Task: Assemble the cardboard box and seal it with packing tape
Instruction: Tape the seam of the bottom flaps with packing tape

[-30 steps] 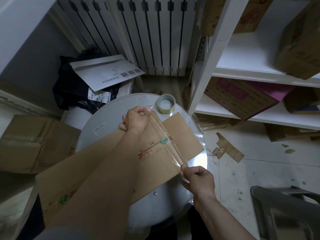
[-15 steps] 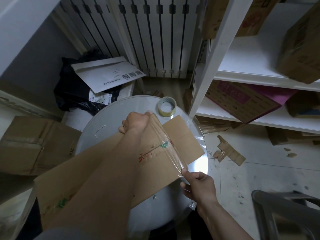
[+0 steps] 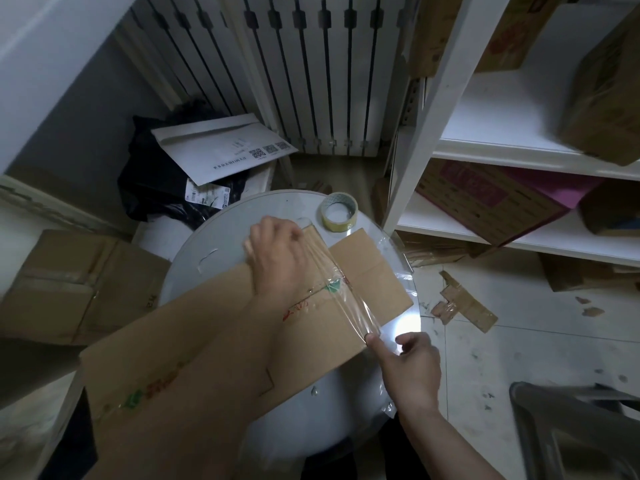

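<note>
**Tape strip across flattened box: right-hand hold changed**

Change: the right hand [image 3: 412, 368] has given up the closed pinch of half a second ago; one digit now reaches out to the near end of the tape strip [image 3: 341, 284], the other fingers loosely curled behind it. Whether the strip is pinched or only pressed cannot be told.

Left hand [image 3: 277, 254]: far side of the round table [image 3: 221, 230], fingers curled round the strip's far end at the cardboard's far edge.

Flattened cardboard box [image 3: 370, 271]: flat on the table, overhanging its near-left rim; the clear, wrinkled strip runs across it between the hands.

Tape roll [image 3: 339, 212]: on the table's far edge, just beyond the cardboard.

White shelf unit [image 3: 429, 133]: right of the table, cardboard boxes on its shelves
</note>
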The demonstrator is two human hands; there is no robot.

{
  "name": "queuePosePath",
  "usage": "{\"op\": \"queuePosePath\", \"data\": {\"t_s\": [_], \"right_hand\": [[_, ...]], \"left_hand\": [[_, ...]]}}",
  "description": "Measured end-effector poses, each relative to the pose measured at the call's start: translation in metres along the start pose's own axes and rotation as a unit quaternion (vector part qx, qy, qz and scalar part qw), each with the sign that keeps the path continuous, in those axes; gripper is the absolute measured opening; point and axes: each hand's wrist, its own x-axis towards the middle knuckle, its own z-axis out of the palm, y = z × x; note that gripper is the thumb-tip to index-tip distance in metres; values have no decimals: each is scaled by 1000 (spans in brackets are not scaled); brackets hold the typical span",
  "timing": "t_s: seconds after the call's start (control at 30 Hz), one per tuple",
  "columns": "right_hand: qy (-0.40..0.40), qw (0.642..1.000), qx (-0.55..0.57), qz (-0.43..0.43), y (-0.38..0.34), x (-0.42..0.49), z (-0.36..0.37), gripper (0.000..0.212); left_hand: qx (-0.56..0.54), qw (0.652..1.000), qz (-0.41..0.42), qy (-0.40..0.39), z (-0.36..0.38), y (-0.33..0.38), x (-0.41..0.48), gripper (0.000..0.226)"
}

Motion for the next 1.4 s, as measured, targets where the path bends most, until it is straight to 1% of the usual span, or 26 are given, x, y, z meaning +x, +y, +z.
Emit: {"op": "queuePosePath", "data": {"t_s": [0.03,0.07,0.1,0.13,0.17,0.2,0.23,0.3,0.37,0.5,0.6,0.63,0.7,0.8,0.87,0.9,0.93,0.97,1.03,1.07,1.13,1.17,1.23,1.3,1.37,1.4], "right_hand": [[36,997,-39,-58,-1,-2,1,40],[70,986,-72,-134,-1,-3,2,39],[96,965,-109,-219,0,-3,5,36],[109,938,-149,-293,1,-3,8,31],[108,913,-186,-347,1,-3,10,26],[100,895,-215,-377,0,-2,10,23],[92,886,-234,-389,0,0,11,22],[85,885,-247,-385,0,2,11,22],[78,892,-242,-374,0,3,12,21],[47,918,-197,-340,1,4,11,20],[13,933,-180,-313,2,1,11,18],[1,940,-169,-295,2,1,10,18],[-22,954,-146,-260,2,0,10,20],[-26,962,-121,-245,1,0,10,25],[-25,967,-104,-233,1,0,9,24],[-21,968,-97,-230,0,-1,9,23],[-18,969,-91,-229,0,-1,9,23],[-16,970,-85,-227,0,-1,9,24],[-16,973,-74,-218,-1,-1,9,24],[-16,975,-68,-212,-1,0,8,24],[-21,979,-57,-197,-1,2,7,22],[-27,981,-50,-186,-2,3,5,20],[-43,983,-44,-171,-3,5,0,17],[-80,983,-48,-158,-1,6,-6,14],[-126,987,-7,-96,2,6,-12,13],[-142,988,33,-56,3,8,-15,18]], "left_hand": [[17,994,110,-23,0,-3,-7,20],[27,978,202,-54,1,-7,-13,23],[36,961,262,-88,3,-9,-19,28],[52,949,288,-120,7,-10,-23,35],[72,942,291,-148,10,-11,-27,42],[91,939,281,-173,11,-10,-29,48],[108,937,266,-201,9,-8,-30,52],[134,932,229,-246,5,-3,-27,58],[147,929,186,-284,4,3,-19,63],[151,933,121,-303,7,14,-5,66],[142,948,73,-277,13,19,15,58],[140,947,57,-283,14,20,23,53],[127,936,31,-327,13,19,38,51],[110,917,8,-384,9,13,49,56],[163,897,18,-410,6,11,52,64],[207,888,29,-410,5,11,52,71],[240,889,40,-389,3,12,49,76],[246,903,49,-349,1,13,43,77],[199,938,85,-270,-4,19,18,69],[171,943,117,-260,-6,24,-1,67],[155,927,174,-293,-8,33,-38,71],[152,920,182,-311,-6,36,-54,74],[157,912,169,-339,-3,44,-78,80],[161,908,148,-356,1,49,-94,87],[166,908,140,-359,3,52,-102,92],[173,907,144,-356,3,52,-106,95]]}}
